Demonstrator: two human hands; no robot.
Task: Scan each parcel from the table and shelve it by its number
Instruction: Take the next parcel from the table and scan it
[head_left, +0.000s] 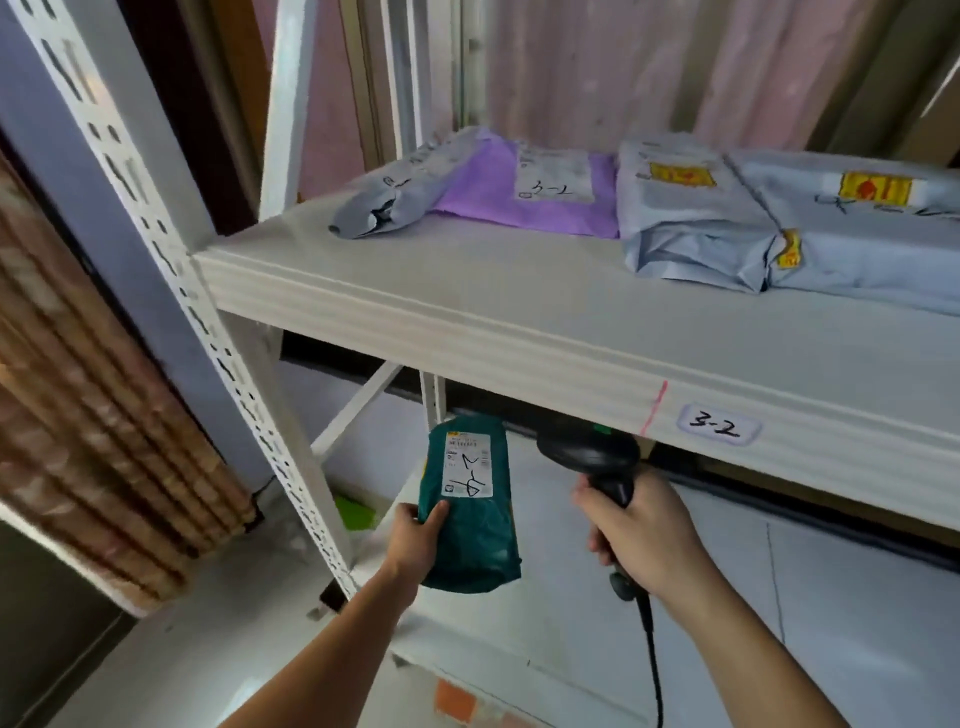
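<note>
My left hand (418, 540) grips the near edge of a teal-green parcel (475, 525), thumb on top; its white label has a handwritten number on it. The parcel is held over the lower shelf board (831, 613), below the upper shelf. My right hand (641, 535) grips the handle of a black barcode scanner (592, 454), whose head points left toward the parcel. The scanner's cable hangs down from the handle.
The white upper shelf (519, 332) carries a tag reading 3-2 (719, 423) and holds a grey parcel (384, 200), a purple one (519, 195) and two pale blue ones (691, 223). A slotted white upright (208, 332) stands on the left, a curtain beyond it.
</note>
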